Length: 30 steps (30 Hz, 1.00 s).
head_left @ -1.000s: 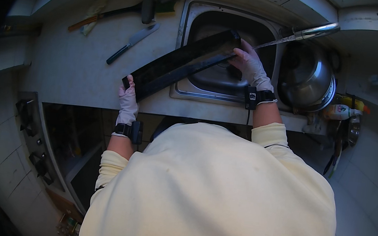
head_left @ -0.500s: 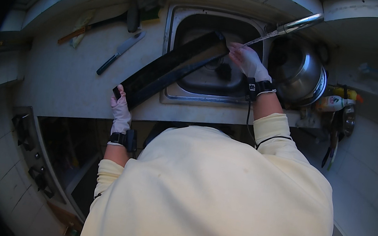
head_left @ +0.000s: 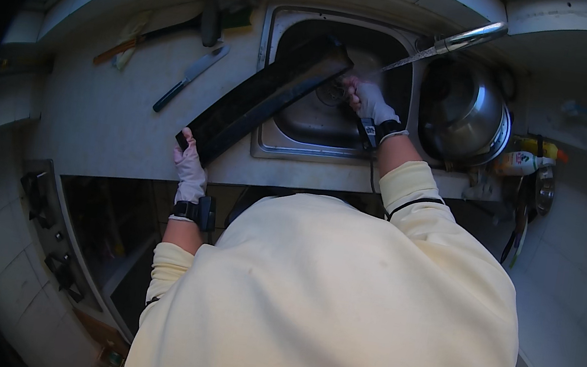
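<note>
My left hand (head_left: 190, 161), in a pale glove, is closed round the near end of a long black tray-like piece (head_left: 257, 96), which slants up to the right over the steel sink (head_left: 287, 147). Its far end is over the basin. My gloved right hand (head_left: 368, 102) is in the basin just beside and below that far end, fingers curled; whether anything is in them I cannot make out. A thin stream of water comes from the chrome faucet (head_left: 467, 39) toward this hand.
A knife (head_left: 192, 75), long dark-handled utensils (head_left: 164, 34) and a sponge (head_left: 235, 21) lie left of the sink. A steel pot (head_left: 461, 113) stands at its right, with bottles (head_left: 521, 163) beyond. A stove (head_left: 51, 228) is at lower left.
My right hand has left the piece's far end, moved down and left into the basin, and curled its fingers. The piece's near end has shifted left and down with my left hand.
</note>
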{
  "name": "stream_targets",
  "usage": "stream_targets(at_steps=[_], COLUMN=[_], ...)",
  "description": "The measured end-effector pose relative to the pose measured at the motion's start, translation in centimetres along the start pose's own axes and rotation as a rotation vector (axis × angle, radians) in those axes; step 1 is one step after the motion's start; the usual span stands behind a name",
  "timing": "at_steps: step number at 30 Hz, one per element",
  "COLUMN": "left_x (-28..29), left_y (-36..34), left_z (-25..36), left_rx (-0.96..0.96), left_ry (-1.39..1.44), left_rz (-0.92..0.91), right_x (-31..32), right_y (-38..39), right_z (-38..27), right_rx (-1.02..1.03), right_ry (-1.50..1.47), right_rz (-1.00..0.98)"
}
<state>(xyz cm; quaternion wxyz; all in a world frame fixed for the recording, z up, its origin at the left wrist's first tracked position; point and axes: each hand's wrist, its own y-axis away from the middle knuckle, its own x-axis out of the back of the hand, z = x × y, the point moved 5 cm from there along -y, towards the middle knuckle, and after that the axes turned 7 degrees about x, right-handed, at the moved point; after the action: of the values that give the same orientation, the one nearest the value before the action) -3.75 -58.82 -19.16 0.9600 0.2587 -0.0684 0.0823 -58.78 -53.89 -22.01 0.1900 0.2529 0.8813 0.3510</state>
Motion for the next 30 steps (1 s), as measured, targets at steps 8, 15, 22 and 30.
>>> stream_targets(at_steps=[8,15,22,30], left_x=[0.0,-0.1,-1.5,-3.1], left_y=[-0.3,-0.5,2.1,4.1], left_z=[-0.2,0.0,3.2,6.5], left_rx=[-0.035,-0.078,-0.032,-0.011], left_ry=[-0.055,-0.077,-0.075,-0.034], left_rz=[0.026,0.029,0.1,0.055], right_x=[0.8,3.0,2.8,13.3], right_y=[-1.3,1.9,8.9,9.1], right_z=[1.4,-0.5,-6.4,-21.7], right_rx=[0.091,0.024,0.054,0.778], right_ry=[-0.041,0.255,-0.408,-0.575], right_rz=[-0.049,0.15,-0.122,0.509])
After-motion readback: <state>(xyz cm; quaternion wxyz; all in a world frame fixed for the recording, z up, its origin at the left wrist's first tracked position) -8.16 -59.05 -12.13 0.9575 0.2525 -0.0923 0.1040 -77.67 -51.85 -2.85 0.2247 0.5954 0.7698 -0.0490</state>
